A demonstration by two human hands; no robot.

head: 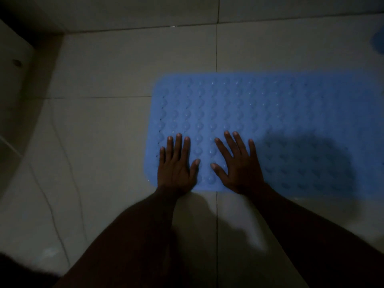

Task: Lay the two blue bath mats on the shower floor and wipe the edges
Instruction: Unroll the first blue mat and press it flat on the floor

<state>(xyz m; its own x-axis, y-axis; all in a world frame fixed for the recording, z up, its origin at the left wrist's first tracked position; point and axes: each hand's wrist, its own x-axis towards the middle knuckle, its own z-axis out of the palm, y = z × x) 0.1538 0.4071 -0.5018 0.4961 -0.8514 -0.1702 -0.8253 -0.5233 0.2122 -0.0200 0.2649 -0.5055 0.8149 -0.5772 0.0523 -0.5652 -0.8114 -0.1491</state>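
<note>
**First mat down, grip unproven**

We are judging the main risk to be the round-cornered blue rubber bath mat [270, 113], studded with rows of raised bumps, failing to grip the pale tiled shower floor [104, 142]. We are pressing only its near left corner, so the far and right parts may be sitting loose. If the tiles are wet, the mat could slide as we lean on it. The dim light is also making any lifted edge hard to spot. A second blue shape [379, 40] is barely showing at the floor's far right edge, and we cannot tell whether it is the other mat.

We are reaching both arms forward and down. Our left hand [176, 167] is lying palm down at the mat's left edge, fingers straight and close together, holding nothing. Our right hand [239, 165] is lying flat just beside it, fingers spread wide, also holding nothing.
</note>
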